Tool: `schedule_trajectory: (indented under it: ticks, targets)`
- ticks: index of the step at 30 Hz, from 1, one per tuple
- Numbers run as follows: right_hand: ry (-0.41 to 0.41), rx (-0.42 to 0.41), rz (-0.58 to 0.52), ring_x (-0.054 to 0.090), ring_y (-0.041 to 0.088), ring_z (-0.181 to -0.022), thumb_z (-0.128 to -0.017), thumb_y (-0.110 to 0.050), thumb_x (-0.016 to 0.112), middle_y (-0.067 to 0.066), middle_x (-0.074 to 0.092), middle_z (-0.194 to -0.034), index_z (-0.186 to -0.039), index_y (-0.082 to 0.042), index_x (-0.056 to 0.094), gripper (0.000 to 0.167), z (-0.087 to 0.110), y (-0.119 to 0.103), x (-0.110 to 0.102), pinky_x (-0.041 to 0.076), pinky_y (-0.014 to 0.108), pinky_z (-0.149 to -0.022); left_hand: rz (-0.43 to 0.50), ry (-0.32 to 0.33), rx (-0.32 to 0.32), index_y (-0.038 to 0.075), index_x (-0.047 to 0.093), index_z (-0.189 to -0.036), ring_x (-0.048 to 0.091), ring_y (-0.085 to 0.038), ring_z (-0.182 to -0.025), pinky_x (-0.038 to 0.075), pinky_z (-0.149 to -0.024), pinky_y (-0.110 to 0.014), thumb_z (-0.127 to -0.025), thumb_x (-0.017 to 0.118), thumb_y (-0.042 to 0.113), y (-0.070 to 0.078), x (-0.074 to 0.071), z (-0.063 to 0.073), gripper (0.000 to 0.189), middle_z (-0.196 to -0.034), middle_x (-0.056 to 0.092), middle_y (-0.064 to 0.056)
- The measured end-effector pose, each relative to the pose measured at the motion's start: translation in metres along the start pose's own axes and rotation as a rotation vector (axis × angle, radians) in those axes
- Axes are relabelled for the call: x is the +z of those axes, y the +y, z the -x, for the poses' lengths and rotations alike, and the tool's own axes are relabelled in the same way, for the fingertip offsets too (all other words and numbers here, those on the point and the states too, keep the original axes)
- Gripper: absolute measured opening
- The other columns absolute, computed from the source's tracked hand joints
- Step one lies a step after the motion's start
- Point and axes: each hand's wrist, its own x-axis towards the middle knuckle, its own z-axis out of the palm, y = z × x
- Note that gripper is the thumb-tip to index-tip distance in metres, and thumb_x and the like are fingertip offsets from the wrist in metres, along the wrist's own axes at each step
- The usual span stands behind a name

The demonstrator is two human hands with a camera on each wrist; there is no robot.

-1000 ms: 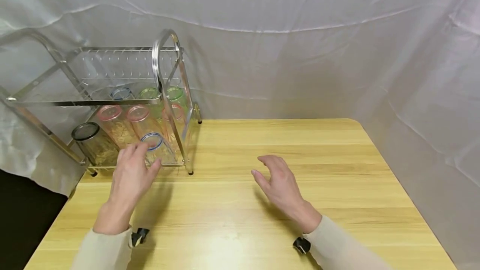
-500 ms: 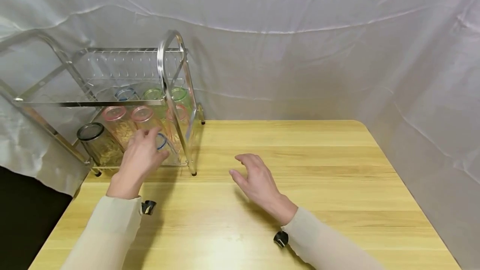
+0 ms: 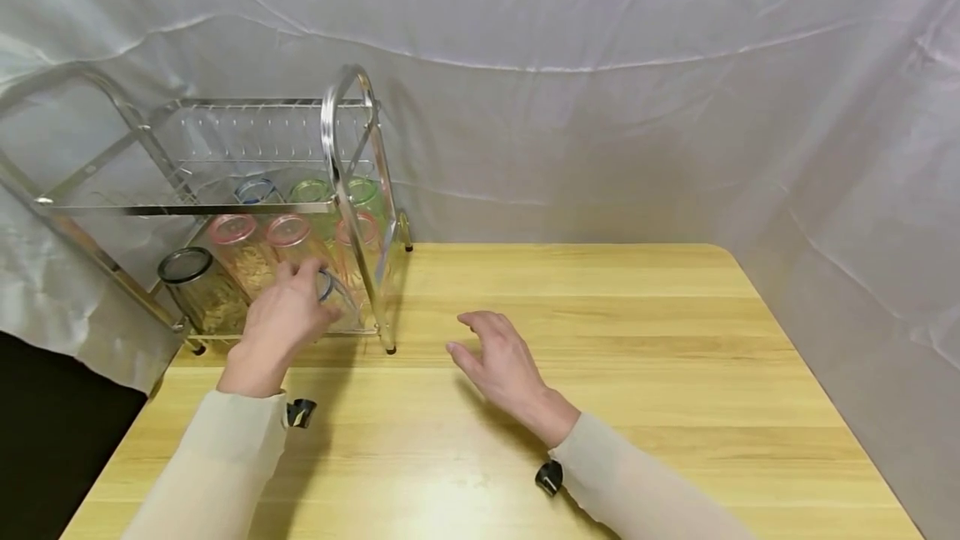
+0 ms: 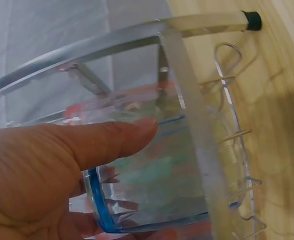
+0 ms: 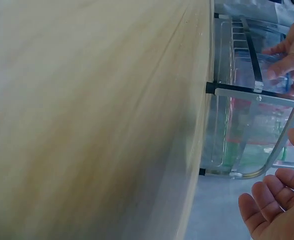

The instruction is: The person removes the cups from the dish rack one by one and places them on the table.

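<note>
My left hand (image 3: 285, 315) reaches into the lower tier of a metal dish rack (image 3: 187, 209) and grips a clear cup with a blue ring (image 3: 341, 311) at the rack's front right. In the left wrist view the thumb lies along one side of this blue-ringed cup (image 4: 161, 192), and fingers show on the far side. The cup stands behind a rack post; its lower part is partly hidden. Above the wooden table, right of the rack, my right hand (image 3: 506, 365) hovers with relaxed, spread fingers and holds nothing; the right wrist view shows that palm (image 5: 281, 207) too.
Around the held cup stand pink-ringed cups (image 3: 288, 232), a black-ringed cup (image 3: 186, 267), green-ringed cups (image 3: 311, 192) and another blue-ringed cup (image 3: 257, 192). The rack's upper tier bar runs above them. A wooden tabletop (image 3: 600, 340) extends right, with grey cloth (image 3: 525, 148) behind.
My left hand has moved forward and right into the rack and taken hold of the blue-ringed cup. My right hand has shifted left toward the rack, still holding nothing.
</note>
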Motion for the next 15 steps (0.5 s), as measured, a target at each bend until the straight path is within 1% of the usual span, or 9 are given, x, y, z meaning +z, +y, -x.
schedule_trajectory:
  ticks: [4,8,11,15]
  targets:
    - [-0.011,0.011,-0.012,0.064,0.030,-0.125,-0.101,-0.031,0.073,0.013,0.068,-0.137,-0.138,-0.004,0.064,0.047,-0.003,-0.004,0.001,0.056,0.046,-0.105,0.009,0.096,-0.011,0.005,0.042,-0.153,0.057,-0.061,-0.113,0.050,-0.078,-0.070,-0.091,0.079,0.028,0.008,-0.006,0.010,0.075,-0.142,0.044,-0.039]
    - [-0.027,0.030,-0.031,0.063,0.031,-0.127,-0.101,-0.032,0.073,0.013,0.067,-0.139,-0.141,-0.005,0.063,0.049,-0.006,-0.008,0.003,0.055,0.047,-0.107,0.038,0.173,-0.026,0.005,0.043,-0.152,0.049,-0.063,-0.122,0.047,-0.083,-0.074,-0.090,0.079,0.026,0.014,-0.012,0.025,0.075,-0.142,0.044,-0.039]
    - [-0.033,0.034,-0.042,0.063,0.031,-0.128,-0.101,-0.033,0.073,0.013,0.067,-0.140,-0.141,-0.006,0.063,0.050,-0.008,-0.011,0.004,0.054,0.048,-0.107,0.054,0.198,-0.034,0.003,0.046,-0.150,0.041,-0.063,-0.126,0.044,-0.088,-0.075,-0.088,0.081,0.025,0.019,-0.015,0.040,0.074,-0.141,0.045,-0.039]
    - [-0.029,0.029,-0.036,0.062,0.032,-0.130,-0.101,-0.032,0.074,0.013,0.067,-0.140,-0.141,-0.005,0.063,0.049,-0.009,-0.013,0.003,0.054,0.048,-0.108,0.044,0.194,-0.013,0.001,0.049,-0.143,0.043,-0.063,-0.119,0.043,-0.088,-0.072,-0.085,0.086,0.025,0.025,-0.018,0.057,0.073,-0.137,0.047,-0.041]
